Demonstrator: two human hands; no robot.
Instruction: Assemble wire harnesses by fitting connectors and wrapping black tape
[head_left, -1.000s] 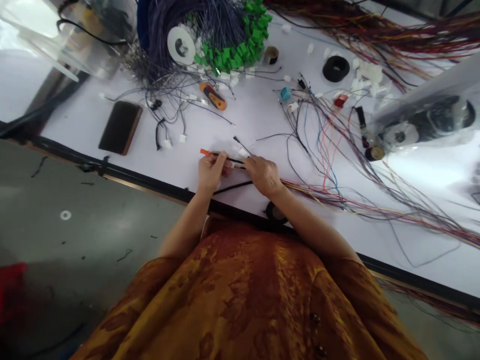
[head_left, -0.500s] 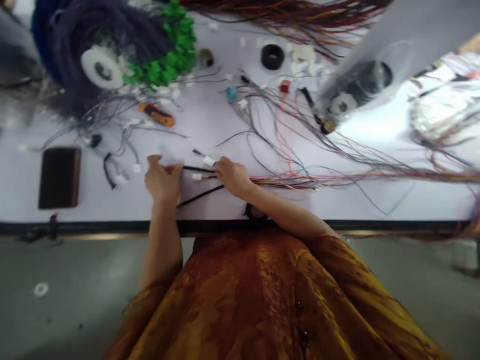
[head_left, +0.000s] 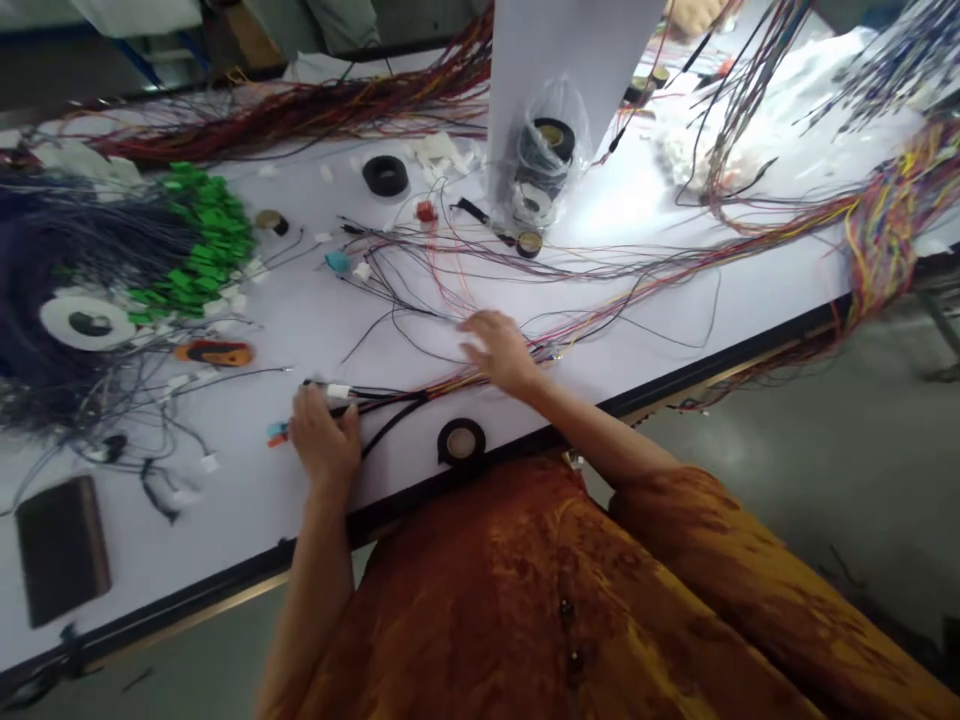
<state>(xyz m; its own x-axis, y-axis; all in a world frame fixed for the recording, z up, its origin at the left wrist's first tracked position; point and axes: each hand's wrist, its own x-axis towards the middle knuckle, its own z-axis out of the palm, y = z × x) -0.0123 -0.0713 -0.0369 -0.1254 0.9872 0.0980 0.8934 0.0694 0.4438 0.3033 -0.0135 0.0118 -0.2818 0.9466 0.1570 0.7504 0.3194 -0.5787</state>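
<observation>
My left hand (head_left: 322, 435) is closed round the connector end of a wire harness (head_left: 390, 398). Blue and orange connectors (head_left: 277, 433) poke out to its left, and a white connector (head_left: 339, 393) shows just past the fingertips. Black-sleeved branches of the harness run right and merge into a bundle of coloured wires. My right hand (head_left: 501, 355) is open above that bundle, thumb apart from the fingers, with nothing visibly gripped. Near the table's front edge, between both hands, lies a roll of black tape (head_left: 461, 441).
Green connectors (head_left: 199, 245) on dark wires heap at the left, near an orange cutter (head_left: 215, 352) and a dark wallet-like object (head_left: 63, 550). A white post (head_left: 562, 60) stands at the back. Long wires (head_left: 675, 262) stretch right; another person's hand (head_left: 694, 15) shows at top right.
My view has swung to the right. My right hand has let go of the harness near the connectors and moved right along the wires. My left hand now covers the connector end.
</observation>
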